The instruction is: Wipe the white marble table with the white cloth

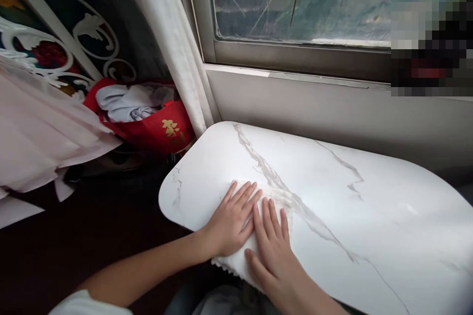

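Observation:
A thin white cloth (236, 262) lies on the white marble-patterned table (369, 197), with its scalloped front edge over the table's near edge. My left hand (232, 219) rests flat on the cloth, fingers stretched out and pointing away from me. Close beside it on the right, my right hand (271, 243) also presses flat on the cloth, its fingers slightly spread. The two hands touch or nearly touch at the fingers. Neither hand is wrapped around anything. Parts of the cloth are hidden under both palms.
Behind the table are a low wall (295, 103) and a framed window (303, 54). A white curtain (166, 34) hangs at the table's far left corner. Left of it stands a red bag (155, 130) stuffed with pale fabric (129, 101). Pinkish cloth (48, 128) drapes at far left.

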Tool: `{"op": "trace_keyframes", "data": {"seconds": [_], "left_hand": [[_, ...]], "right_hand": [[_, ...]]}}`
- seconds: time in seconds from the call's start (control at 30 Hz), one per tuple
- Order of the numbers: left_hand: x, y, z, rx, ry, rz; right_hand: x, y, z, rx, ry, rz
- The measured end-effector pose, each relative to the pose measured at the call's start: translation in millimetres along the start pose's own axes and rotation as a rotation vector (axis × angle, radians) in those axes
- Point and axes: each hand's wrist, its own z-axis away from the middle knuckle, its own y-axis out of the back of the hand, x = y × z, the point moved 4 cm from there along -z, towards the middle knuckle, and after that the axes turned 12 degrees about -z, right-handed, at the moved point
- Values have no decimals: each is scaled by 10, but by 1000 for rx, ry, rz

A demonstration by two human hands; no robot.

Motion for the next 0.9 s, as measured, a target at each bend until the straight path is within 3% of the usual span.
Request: {"op": "trace_keyframes", "data": {"seconds": [0.07, 0.17, 0.23, 0.33, 0.5, 0.67, 0.9], "left_hand": [[-46, -66, -177, 14, -11, -13], [-236, -223, -614, 23, 19, -58], [-419, -343, -1012, 20, 79, -100], [-674, -495, -1654, 9, 146, -163], [-884, -624, -2442, 26, 139, -184], [-908, -675, -2703, 67, 145, -172], [-830, -667, -2615, 58, 173, -187]], "right_hand": [[113, 116, -132, -62, -26, 20], [374, 386, -571, -47, -165, 101], [590, 611, -948, 42, -257, 169], [870, 918, -1469, 169, -181, 301], [1289, 1281, -1902, 375, -211, 377], [1464, 1424, -2003, 436, -211, 383], [1434, 1417, -1887, 404, -175, 410]]}}
